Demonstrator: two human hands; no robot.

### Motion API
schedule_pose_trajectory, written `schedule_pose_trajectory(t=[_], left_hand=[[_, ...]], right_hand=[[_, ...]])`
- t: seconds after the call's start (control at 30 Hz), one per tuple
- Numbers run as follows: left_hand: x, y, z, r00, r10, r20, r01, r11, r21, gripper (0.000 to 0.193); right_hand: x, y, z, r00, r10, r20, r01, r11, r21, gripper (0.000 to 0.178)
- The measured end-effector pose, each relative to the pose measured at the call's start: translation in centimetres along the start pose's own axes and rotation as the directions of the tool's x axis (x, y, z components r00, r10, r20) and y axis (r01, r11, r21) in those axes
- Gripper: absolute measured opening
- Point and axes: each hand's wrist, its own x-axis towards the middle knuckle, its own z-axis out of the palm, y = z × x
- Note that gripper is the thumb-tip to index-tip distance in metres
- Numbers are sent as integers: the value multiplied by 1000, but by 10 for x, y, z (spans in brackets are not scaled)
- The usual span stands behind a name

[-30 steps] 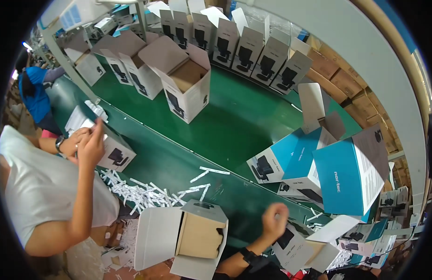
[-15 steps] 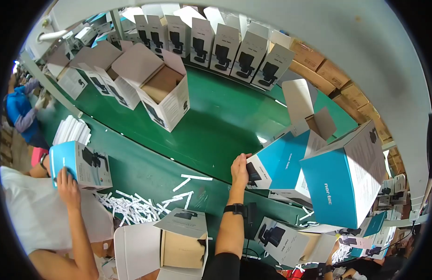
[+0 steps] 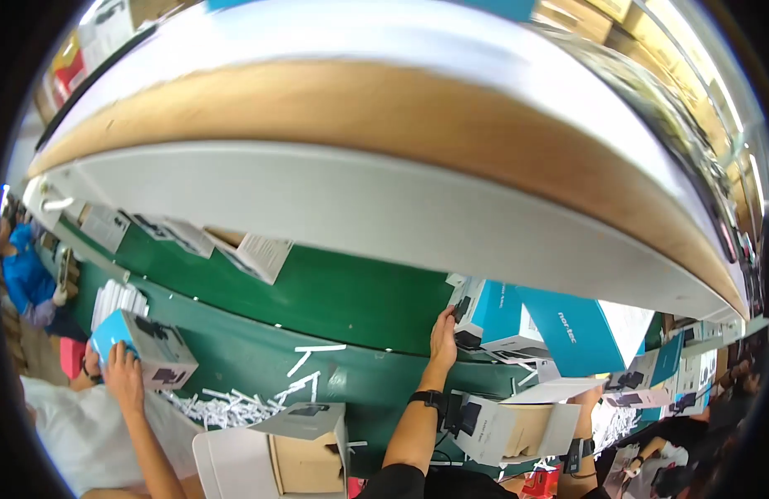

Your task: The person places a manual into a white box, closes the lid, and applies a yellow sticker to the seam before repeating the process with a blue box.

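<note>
My left hand [image 3: 443,339], with a black watch at its wrist, reaches forward with its fingers bent against the near end of a teal-and-white carton [image 3: 502,320]. Right beside that stands a larger teal carton [image 3: 571,328]. In front of me an open carton [image 3: 488,428] lies with its flaps spread and brown cardboard inside. At its right side is my right hand [image 3: 590,399], mostly hidden by a raised flap, so its grip does not show. Another open carton [image 3: 305,466] with a brown insert sits to the left of my left arm.
A wide shelf edge [image 3: 376,183] blocks the upper view. On the left a person's hand [image 3: 125,374] rests on a teal carton [image 3: 143,353]. White paper strips [image 3: 226,407] lie scattered on the green table [image 3: 364,366]. More open cartons [image 3: 264,254] stand under the shelf.
My view has tilted up, so the shelf covers the back row of cartons. My right forearm has come into sight by the open carton. My left hand stays at the teal-and-white carton.
</note>
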Motion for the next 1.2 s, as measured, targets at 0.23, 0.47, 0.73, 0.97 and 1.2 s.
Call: schedule_pose_trajectory(t=[0.23, 0.47, 0.73, 0.97, 1.2], left_hand=[[-8, -14, 60, 958, -165, 236, 100, 959, 263, 55], [0, 9, 196, 767, -366, 527, 305, 931, 202, 75], [88, -126, 210, 755, -298, 584, 322, 945, 65, 71], [68, -94, 268, 603, -329, 727, -34, 900, 435, 62], [61, 13, 278, 583, -542, 605, -319, 533, 784, 53]], right_hand=[[-9, -17, 0, 991, 42, -129, -12, 975, 223, 21], [97, 13, -100, 969, -101, -224, 152, 964, 220, 16], [141, -92, -16, 962, 39, -269, -18, 997, 81, 18], [178, -115, -70, 895, -130, -427, 116, 992, -57, 18], [158, -118, -102, 833, -187, -521, 214, 977, -9, 19]])
